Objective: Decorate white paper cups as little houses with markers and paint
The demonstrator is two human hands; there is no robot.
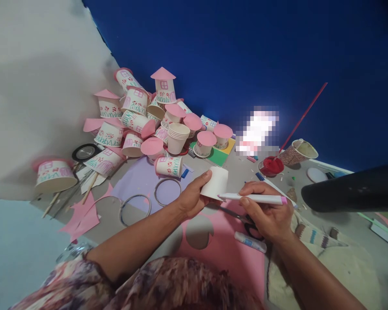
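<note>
Left grip (190, 199) on cup (216, 183), pink sheet (226, 254), blue wall (229, 51)

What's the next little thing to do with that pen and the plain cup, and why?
Probably put the marker tip to the white cup and begin a line: the left hand holds that cup blank, the right hand has the tip right beside it, and the piled cups bear drawn windows.

A heap of decorated paper cups (136, 116) with pink roofs crowds the desk's (313, 193) far-left side, a stack of plain cups (177, 137) among them. Nearer lie wire rings (167, 191), scissors (242, 217) and a pink sheet (226, 245) with round holes.
</note>
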